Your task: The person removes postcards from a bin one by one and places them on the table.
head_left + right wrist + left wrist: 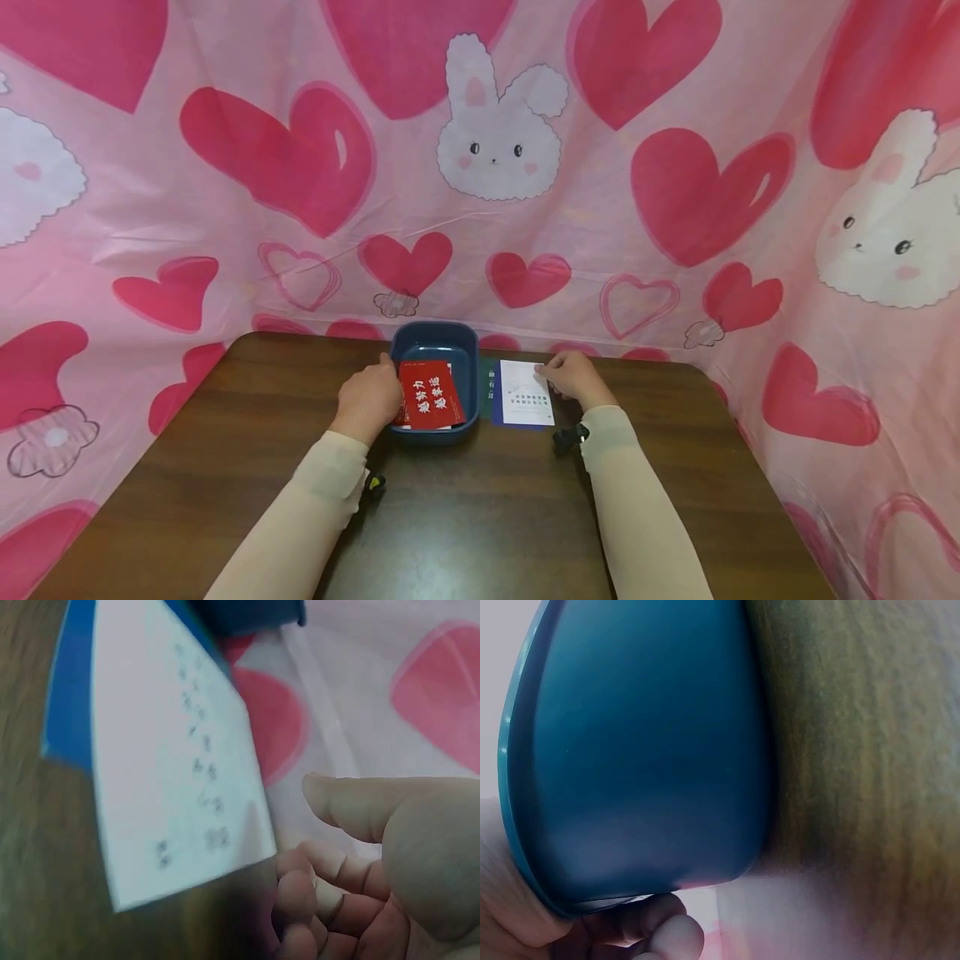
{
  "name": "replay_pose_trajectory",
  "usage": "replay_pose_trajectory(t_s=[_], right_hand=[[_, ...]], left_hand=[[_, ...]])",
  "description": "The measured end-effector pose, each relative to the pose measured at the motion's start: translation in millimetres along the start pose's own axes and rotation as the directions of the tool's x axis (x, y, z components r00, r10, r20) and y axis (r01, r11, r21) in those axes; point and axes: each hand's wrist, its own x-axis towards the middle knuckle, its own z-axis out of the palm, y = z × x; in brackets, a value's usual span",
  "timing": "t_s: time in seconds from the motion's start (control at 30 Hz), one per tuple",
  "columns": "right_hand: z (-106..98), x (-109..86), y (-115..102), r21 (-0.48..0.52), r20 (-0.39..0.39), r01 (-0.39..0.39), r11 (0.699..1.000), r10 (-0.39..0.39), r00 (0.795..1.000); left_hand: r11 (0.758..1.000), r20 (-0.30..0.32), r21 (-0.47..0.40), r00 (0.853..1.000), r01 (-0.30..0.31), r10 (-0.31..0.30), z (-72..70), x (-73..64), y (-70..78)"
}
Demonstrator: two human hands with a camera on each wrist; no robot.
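Note:
A dark blue plastic bin (472, 392) stands near the table's far edge. Red cards with white lettering (429, 393) lie in it, with white paper edges below. My left hand (369, 400) grips the bin's left rim, its fingertips curled by the wall (652, 750) in the left wrist view. Right of the bin, a white printed card (527, 396) lies over a blue card (497, 408) and a green one (487, 387). At the white card's right edge, my right hand (576, 377) touches it with loosely bent fingers; the thumb (345, 802) stands apart from the card.
The brown wooden table (450, 533) extends toward me and to both sides. A pink cloth with hearts and rabbits (495, 208) hangs close behind the table and at its sides. Dark straps (570, 439) sit at my wrists.

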Motion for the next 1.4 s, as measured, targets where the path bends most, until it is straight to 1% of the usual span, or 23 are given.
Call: replay_pose_trajectory(t_s=[0.17, 0.3, 0.37, 0.5, 0.57, 0.63, 0.7, 0.83, 0.87, 1.0, 1.07, 1.1, 1.13, 1.2, 1.3, 1.37, 1.4], right_hand=[[-5.6, -4.0, -16.0, 0.088, 0.002, 0.061, 0.994, -0.061, 0.998], [-3.7, -9.4, -41.2, 0.129, 0.029, 0.123, 0.984, -0.127, 0.991], [0.4, -11.2, -57.6, 0.136, 0.048, 0.161, 0.978, -0.169, 0.984], [7.3, -17.2, -97.3, 0.143, 0.09, 0.222, 0.965, -0.236, 0.968], [8.8, -19.3, -117.7, 0.138, 0.121, 0.241, 0.961, -0.258, 0.959], [10.6, -18.5, -137.9, 0.134, 0.168, 0.266, 0.955, -0.286, 0.943], [14.7, -16.4, -155.8, 0.114, 0.222, 0.273, 0.955, -0.292, 0.93], [31.7, -12.3, -183.8, 0.044, 0.328, 0.259, 0.965, -0.259, 0.909], [36.1, -12.4, -189.6, 0.02, 0.346, 0.254, 0.967, -0.245, 0.906], [50.5, -14.5, -210.2, -0.05, 0.423, 0.255, 0.966, -0.211, 0.881], [57.0, -14.6, -218.2, -0.086, 0.441, 0.258, 0.962, -0.196, 0.876], [59.9, -14.9, -221.5, -0.105, 0.441, 0.257, 0.961, -0.186, 0.878], [63.2, -14.4, -223.9, -0.125, 0.434, 0.248, 0.961, -0.173, 0.884], [70.2, -13.6, -226.9, -0.188, 0.396, 0.243, 0.952, -0.152, 0.906], [80.8, -12.0, -228.2, -0.296, 0.318, 0.237, 0.925, -0.139, 0.938], [86.4, -11.0, -225.6, -0.363, 0.281, 0.231, 0.903, -0.13, 0.951], [88.8, -10.5, -223.7, -0.384, 0.269, 0.223, 0.896, -0.122, 0.955]], left_hand=[[1.0, 0.007, -0.005, 1.0, 0.001, -0.001, -0.2, 0.4, 1.9], [1.0, 0.011, -0.012, 1.0, -0.001, 0.001, -0.7, -1.5, 2.1], [1.0, 0.01, -0.019, 1.0, 0.001, -0.001, -1.5, -3.3, 1.1], [0.999, 0.001, -0.036, 1.0, 0.008, -0.008, 0.3, -4.4, -4.1], [0.999, -0.005, -0.051, 1.0, 0.012, -0.013, 1.5, -4.2, -6.7], [0.998, -0.007, -0.066, 1.0, 0.012, -0.012, 1.0, -3.6, -8.0], [0.996, -0.001, -0.082, 1.0, 0.02, -0.02, 0.3, -2.9, -8.1], [0.995, 0.013, -0.091, 0.999, 0.035, -0.034, 0.0, -1.1, -6.6], [0.995, 0.014, -0.088, 0.999, 0.037, -0.036, 0.3, -0.5, -6.3], [0.997, 0.013, -0.072, 1.0, 0.026, -0.025, 0.9, 0.9, -6.4], [0.997, 0.013, -0.069, 1.0, 0.017, -0.016, 0.7, 1.5, -6.6], [0.997, 0.015, -0.071, 1.0, 0.013, -0.012, 0.6, 1.6, -6.8], [0.997, 0.019, -0.074, 1.0, 0.011, -0.009, 0.5, 1.9, -7.0], [0.997, 0.021, -0.079, 1.0, 0.004, -0.002, 0.6, 1.8, -7.6], [0.997, 0.006, -0.076, 1.0, 0.0, 0.001, 0.5, 1.1, -9.0], [0.997, -0.005, -0.071, 1.0, -0.006, 0.006, 1.9, 0.7, -8.4], [0.997, -0.011, -0.071, 1.0, -0.007, 0.006, 2.7, 0.6, -8.2]])
